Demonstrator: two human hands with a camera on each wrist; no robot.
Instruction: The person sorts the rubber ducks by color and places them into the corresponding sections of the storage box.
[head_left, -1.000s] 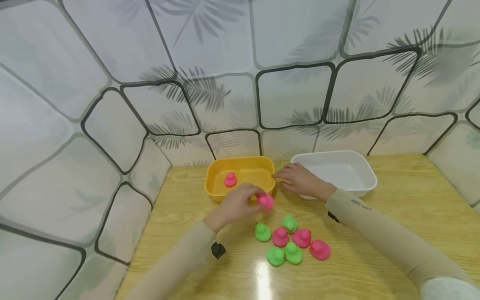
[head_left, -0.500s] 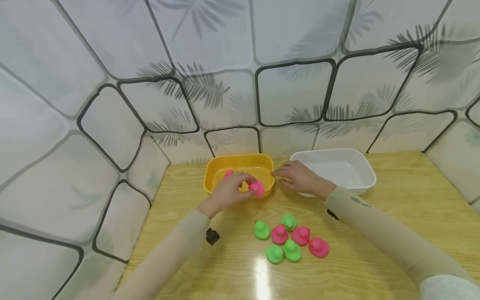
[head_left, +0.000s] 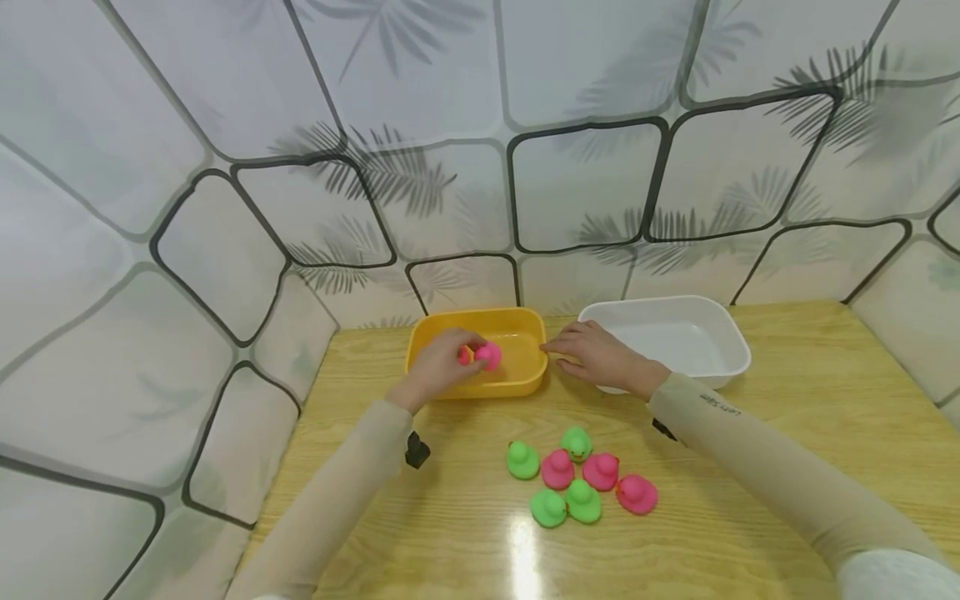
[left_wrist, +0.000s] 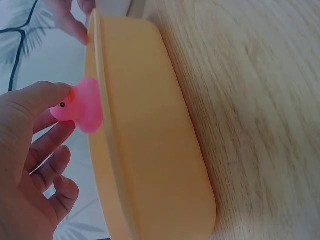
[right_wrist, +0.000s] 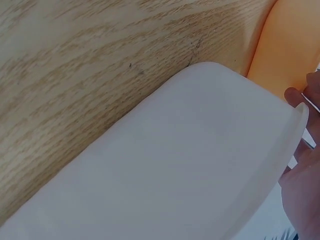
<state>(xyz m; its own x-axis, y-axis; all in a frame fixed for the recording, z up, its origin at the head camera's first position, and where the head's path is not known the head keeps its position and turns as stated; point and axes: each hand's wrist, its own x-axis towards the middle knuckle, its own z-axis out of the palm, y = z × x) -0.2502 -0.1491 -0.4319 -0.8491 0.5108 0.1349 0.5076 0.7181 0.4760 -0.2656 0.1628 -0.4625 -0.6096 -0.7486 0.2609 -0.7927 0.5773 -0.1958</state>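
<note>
Left-hand grip: we find the left hand [head_left: 438, 367] pinching the held duck [head_left: 490, 356] by its head between thumb and fingertips, with the other fingers loosely bent.
Held duck: pink, orange-beaked, within the outline of the yellow tub [head_left: 513, 388]; in the left wrist view its base is hidden behind the near rim, so we cannot tell whether it touches the floor of the tub.
Second duck: we note another pink duck [head_left: 463, 356] in the yellow tub, largely covered by the left hand.
Right hand [head_left: 592, 352]: not gripping; fingers extended and relaxed, tips touching the right end of the yellow tub.
White tub [head_left: 690, 342]: to the right of the yellow one, its left end partly covered by the right hand; we cannot tell whether the two touch.
Loose ducks: we count four green ducks [head_left: 522, 460] and three pink ones [head_left: 637, 494] in a cluster on the table [head_left: 435, 542], in front of the tubs.
Table: pale wood, with a bright reflection near the front.
Wall [head_left: 592, 192]: stone-and-leaf pattern, behind both tubs.
</note>
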